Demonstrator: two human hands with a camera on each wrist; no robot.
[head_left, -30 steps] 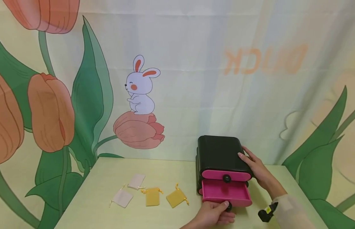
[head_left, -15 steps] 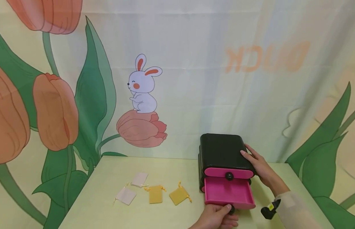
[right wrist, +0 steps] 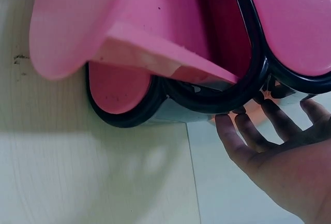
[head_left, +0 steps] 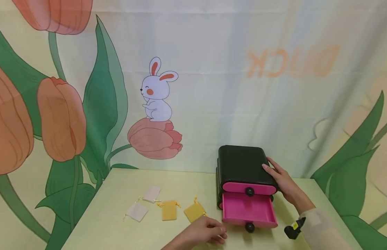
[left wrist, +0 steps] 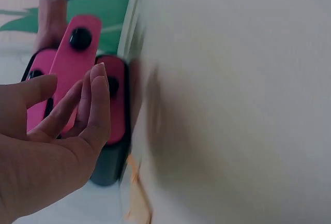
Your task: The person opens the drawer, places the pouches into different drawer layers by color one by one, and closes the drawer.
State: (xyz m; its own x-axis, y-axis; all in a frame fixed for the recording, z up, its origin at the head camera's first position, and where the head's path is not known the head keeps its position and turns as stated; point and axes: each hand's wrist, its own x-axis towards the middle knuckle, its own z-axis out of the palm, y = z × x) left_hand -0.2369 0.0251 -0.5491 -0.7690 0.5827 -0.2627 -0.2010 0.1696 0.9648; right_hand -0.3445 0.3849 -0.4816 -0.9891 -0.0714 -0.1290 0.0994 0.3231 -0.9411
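Observation:
A black drawer cabinet [head_left: 240, 163] with pink fronts stands at the table's right. Its middle drawer [head_left: 249, 208] is pulled out, and nothing is seen inside. My left hand [head_left: 201, 231] is left of that drawer's black knob [head_left: 250, 227], apart from it, fingers loosely bent around nothing. In the left wrist view, the left hand [left wrist: 62, 151] appears before the pink fronts. My right hand [head_left: 284, 182] rests against the cabinet's right side, thumb near the top edge. The right wrist view shows the right hand's spread fingertips [right wrist: 282, 123] touching the black casing.
Two yellow drawstring pouches [head_left: 169, 210] lie left of the cabinet, one partly behind my left hand. Two whitish pouches [head_left: 137, 211] lie farther left. Behind the table [head_left: 109, 222] hangs a curtain [head_left: 209, 86] printed with tulips and a rabbit.
The drawer came slightly farther out at first. My left hand then let go of its knob and moved left toward the pouches. My right hand stayed on the cabinet.

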